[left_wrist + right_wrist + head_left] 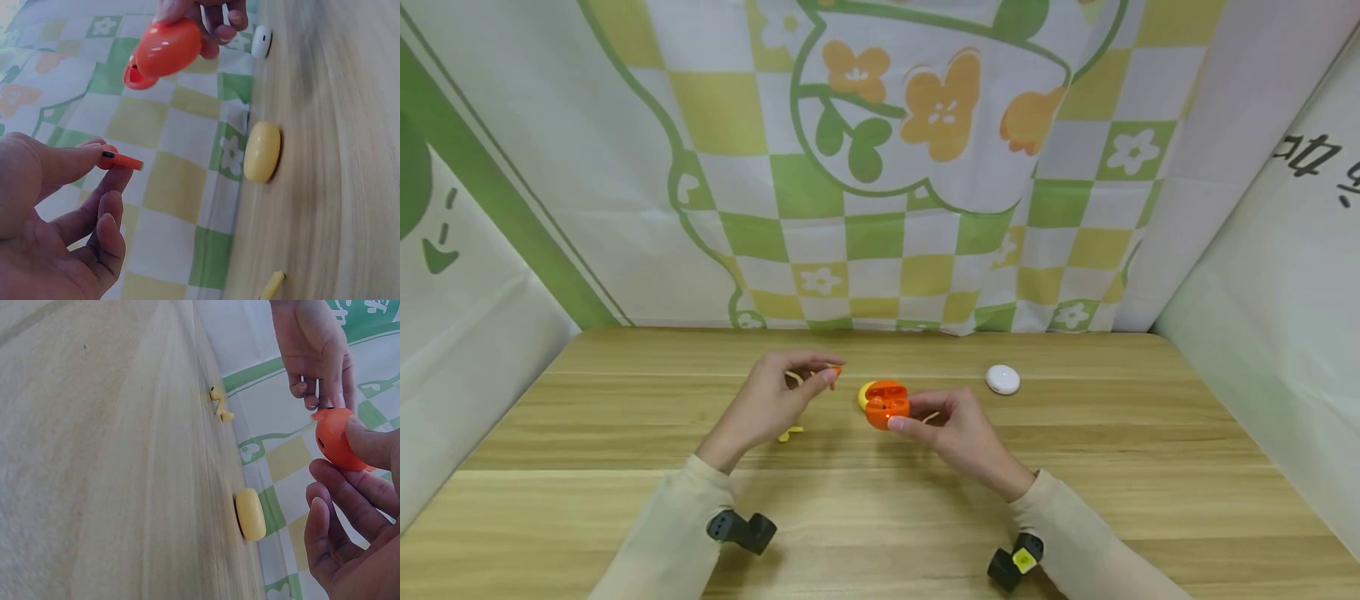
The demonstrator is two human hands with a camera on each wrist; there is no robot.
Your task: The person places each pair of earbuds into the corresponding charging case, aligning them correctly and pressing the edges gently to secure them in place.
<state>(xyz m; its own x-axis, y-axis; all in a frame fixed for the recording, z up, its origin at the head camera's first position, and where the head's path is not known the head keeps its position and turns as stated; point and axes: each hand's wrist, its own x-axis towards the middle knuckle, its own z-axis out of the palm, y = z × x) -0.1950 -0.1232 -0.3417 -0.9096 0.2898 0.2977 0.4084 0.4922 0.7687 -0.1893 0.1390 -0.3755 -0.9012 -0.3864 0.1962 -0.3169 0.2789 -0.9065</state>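
Observation:
My left hand [772, 398] pinches an orange earbud [122, 160] between thumb and index finger, its stem pointing away from the palm. To the right, my right hand [961, 432] grips an orange earbud case [888, 414] above the table. The case lid is raised, and something orange shows inside, too small to make out fully. Behind the case a yellow earbud case [262, 152] lies closed on the table, partly hidden in the head view. Yellow earbuds [221, 405] lie on the table near my left hand.
A white rounded case [1003, 379] lies on the wooden table [880, 533] to the right, beyond my right hand. A patterned cloth [880, 242] hangs along the table's back edge, with white cloth walls at both sides.

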